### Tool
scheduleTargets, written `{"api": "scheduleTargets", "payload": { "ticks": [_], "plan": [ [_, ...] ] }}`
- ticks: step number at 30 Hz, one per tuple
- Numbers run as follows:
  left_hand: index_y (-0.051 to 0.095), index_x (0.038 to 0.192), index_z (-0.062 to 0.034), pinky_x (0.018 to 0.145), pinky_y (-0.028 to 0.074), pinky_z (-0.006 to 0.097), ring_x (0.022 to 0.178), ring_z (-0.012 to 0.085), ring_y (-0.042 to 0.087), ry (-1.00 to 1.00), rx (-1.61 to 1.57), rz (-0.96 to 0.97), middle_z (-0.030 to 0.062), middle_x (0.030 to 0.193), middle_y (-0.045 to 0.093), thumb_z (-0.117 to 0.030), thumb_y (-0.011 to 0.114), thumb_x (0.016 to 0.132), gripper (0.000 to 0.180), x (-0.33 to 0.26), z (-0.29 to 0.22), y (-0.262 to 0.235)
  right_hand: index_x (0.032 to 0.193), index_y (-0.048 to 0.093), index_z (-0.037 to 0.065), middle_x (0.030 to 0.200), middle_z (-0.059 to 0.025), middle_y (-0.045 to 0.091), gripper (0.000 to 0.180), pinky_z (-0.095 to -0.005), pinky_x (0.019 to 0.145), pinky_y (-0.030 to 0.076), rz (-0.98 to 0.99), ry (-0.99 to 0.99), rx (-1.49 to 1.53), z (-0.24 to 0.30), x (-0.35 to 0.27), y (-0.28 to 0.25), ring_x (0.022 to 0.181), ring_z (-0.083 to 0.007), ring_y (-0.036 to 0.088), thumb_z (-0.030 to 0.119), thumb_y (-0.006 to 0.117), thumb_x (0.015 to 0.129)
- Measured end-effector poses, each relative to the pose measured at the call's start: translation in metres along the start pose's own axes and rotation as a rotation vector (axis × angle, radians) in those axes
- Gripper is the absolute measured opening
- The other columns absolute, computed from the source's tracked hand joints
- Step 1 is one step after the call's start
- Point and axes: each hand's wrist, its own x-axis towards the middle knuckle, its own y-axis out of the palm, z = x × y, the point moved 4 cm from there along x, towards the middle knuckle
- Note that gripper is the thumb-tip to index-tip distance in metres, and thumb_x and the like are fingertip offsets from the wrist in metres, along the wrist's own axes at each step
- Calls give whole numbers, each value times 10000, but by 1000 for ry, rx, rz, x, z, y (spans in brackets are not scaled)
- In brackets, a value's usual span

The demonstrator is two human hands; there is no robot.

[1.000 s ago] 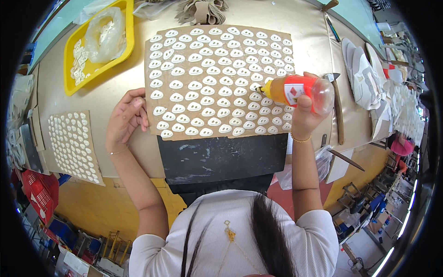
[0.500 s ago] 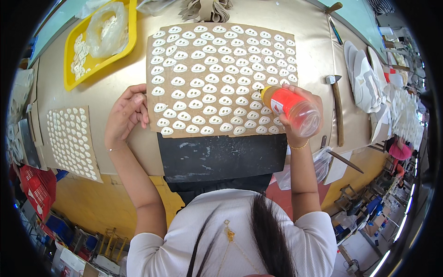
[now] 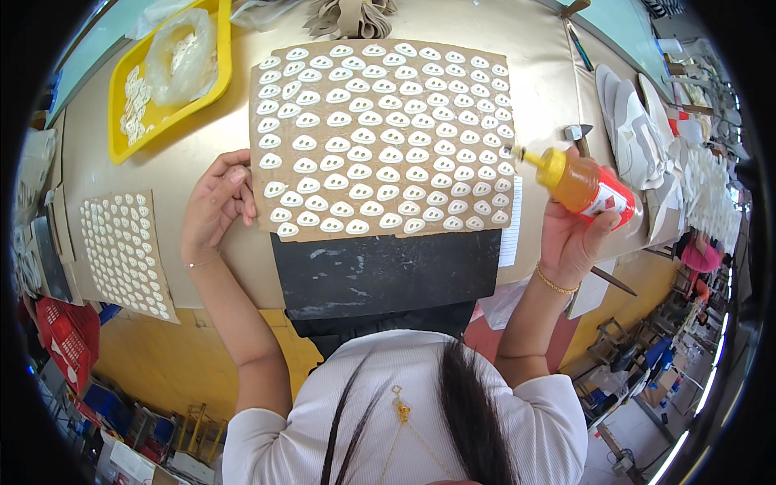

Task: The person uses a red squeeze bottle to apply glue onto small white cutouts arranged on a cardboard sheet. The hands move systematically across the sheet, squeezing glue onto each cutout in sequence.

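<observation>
My right hand (image 3: 575,242) is wrapped round a squeeze bottle (image 3: 584,184) of amber liquid with a yellow nozzle cap and a red label. It is tilted, its nozzle pointing left near the right edge of a brown cardboard sheet (image 3: 323,223). Rows of small white rounded pieces (image 3: 392,153), each with two holes, cover that sheet. At the sheet's left edge rests my left hand (image 3: 220,198), its fingers loosely curled, with nothing visible in them. Under the sheet's near side lies a black board (image 3: 380,275).
A yellow tray (image 3: 121,89) with loose white pieces and a plastic bag (image 3: 179,69) stands far left. Another covered cardboard sheet (image 3: 125,255) lies near left. On the right are a hammer (image 3: 576,132), white cut shapes (image 3: 634,137) and a lined paper (image 3: 511,230).
My right hand has carried the bottle right, off the cardboard, and tipped it so its nozzle points left. The lined paper beside the sheet now shows. My left hand has barely moved.
</observation>
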Motion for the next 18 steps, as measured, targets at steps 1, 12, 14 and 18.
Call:
{"api": "scheduleTargets", "payload": {
  "ticks": [1, 12, 14, 18],
  "plan": [
    [433, 1208, 48, 448, 484, 211, 563, 115, 579, 4, -2, 0, 60, 836, 546, -147, 501, 925, 351, 0, 0, 1, 1191, 475, 30, 1145, -95, 564, 623, -453, 967, 448, -3, 26, 3, -1, -3, -7, 1123, -324, 536, 379, 732, 744],
    [442, 1198, 40, 436, 479, 207, 546, 110, 573, 24, -15, -8, 69, 835, 563, -129, 500, 922, 328, 1, 1, 1, 1035, 560, -40, 973, -101, 598, 560, -277, 765, 484, -4, -235, -675, -25, -15, -6, 858, -151, 590, 411, 734, 753],
    [430, 1201, 37, 424, 476, 205, 528, 108, 570, 28, -17, -8, 76, 867, 578, -131, 491, 929, 325, 1, 2, 0, 1017, 574, -40, 936, -87, 610, 537, -273, 753, 486, 14, -199, -685, -28, -14, -1, 835, -141, 593, 399, 738, 753],
    [429, 1202, 30, 424, 473, 204, 529, 108, 571, 24, -1, -4, 84, 882, 590, -137, 493, 931, 325, 2, 3, -1, 984, 600, -27, 880, -61, 625, 461, -258, 720, 482, 43, -199, -732, -31, -8, 5, 787, -122, 589, 346, 749, 758]
  ]
}}
